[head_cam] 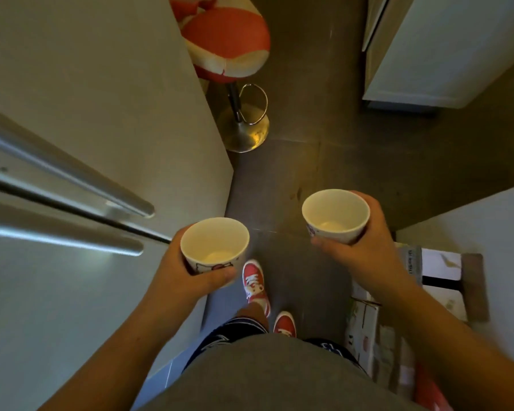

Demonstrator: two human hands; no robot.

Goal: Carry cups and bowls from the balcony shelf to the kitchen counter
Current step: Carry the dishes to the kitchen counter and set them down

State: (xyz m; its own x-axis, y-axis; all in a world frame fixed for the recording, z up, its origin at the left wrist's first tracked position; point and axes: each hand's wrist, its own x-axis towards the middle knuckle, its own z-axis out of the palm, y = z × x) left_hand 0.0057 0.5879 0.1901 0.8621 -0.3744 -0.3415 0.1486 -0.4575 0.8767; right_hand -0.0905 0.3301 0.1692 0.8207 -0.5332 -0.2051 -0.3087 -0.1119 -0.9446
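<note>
I hold one white cup in each hand, both upright and empty inside. The left cup (215,243) has a cartoon print on its side, and my left hand (178,271) wraps it from below and the left. The right cup (336,214) also carries a small print near its lower left, and my right hand (365,244) grips it from the right and underneath. Both cups hang at waist height over the dark tiled floor (309,167). No shelf or counter top shows in this view.
A steel fridge (72,143) with long bar handles (72,176) fills the left. Ahead stands a red and cream bar stool (229,46) on a chrome base (245,132). White cabinets (445,48) are at the far right. Cardboard boxes (377,330) lie by my right leg.
</note>
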